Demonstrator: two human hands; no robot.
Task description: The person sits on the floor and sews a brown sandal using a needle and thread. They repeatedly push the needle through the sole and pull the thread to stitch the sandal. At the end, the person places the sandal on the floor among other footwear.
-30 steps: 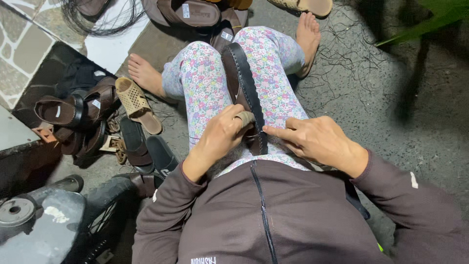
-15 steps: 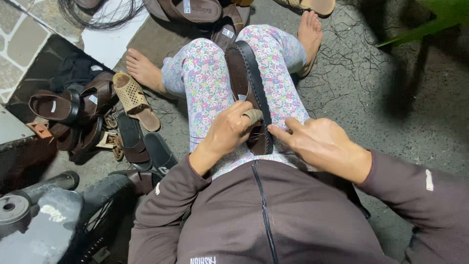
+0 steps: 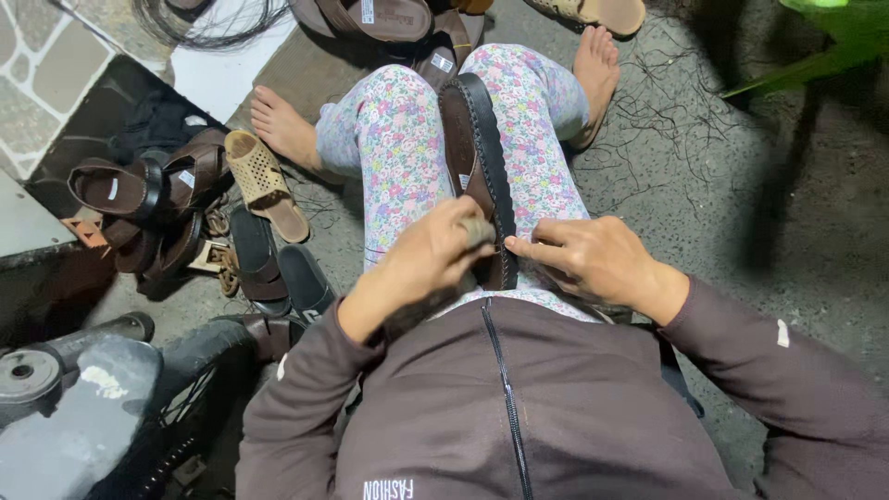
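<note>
Grey, pebbly concrete floor (image 3: 741, 213) is filling the right side and the middle of the frame, with thin dark threads lying scattered on it at the upper right. A dark brown zip-up jacket (image 3: 519, 407) is taking up the lower middle, its sleeves running out to both hands. Above it, legs in white floral-print trousers (image 3: 398, 157) are stretching towards the top of the frame, ending in bare feet at the upper left and upper right.

A dark brown leather shoe with black stitching round its edge (image 3: 477, 157) is lying lengthwise along the lap, in the centre of the frame, toe pointing to the top. At the left, a pile of brown strappy sandals (image 3: 148, 199) is sitting beside a tan perforated slipper (image 3: 264, 185), with flat black soles just below them. More brown sandals (image 3: 370, 18) are resting at the top centre.

The left hand (image 3: 421, 264) is closing round the near end of the shoe, fingers curled in a firm grip on its heel. The right hand (image 3: 593, 259) is resting just beside it, index finger stretched out and touching the stitched edge; its fingers are partly curled, and whether they are pinching anything I cannot tell.
</note>
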